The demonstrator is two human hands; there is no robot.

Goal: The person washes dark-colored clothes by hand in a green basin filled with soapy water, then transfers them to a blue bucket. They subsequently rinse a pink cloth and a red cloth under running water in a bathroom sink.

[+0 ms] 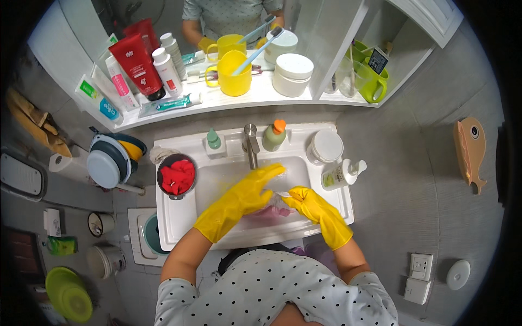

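Note:
Both my hands wear long yellow rubber gloves over the white sink (178,220). My left hand (247,191) is stretched out below the faucet (250,142), its fingers extended and nothing in them. Closed at the right side of the basin is my right hand (309,204), pinching a pale edge of wet cloth. A pink cloth (270,212) hangs or lies just beneath, between the two hands; whether it is the same piece as the pinched edge is hard to tell. Water in the basin is partly hidden by the gloves.
On the sink's left corner sits a dark bowl (175,196) with red cloth (178,176). Behind the basin stand a green-topped dispenser (215,144) and an orange-topped bottle (274,137). A white tub (325,146) and a white pump bottle (341,175) occupy the right rim. Above runs a shelf (217,102) of toiletries.

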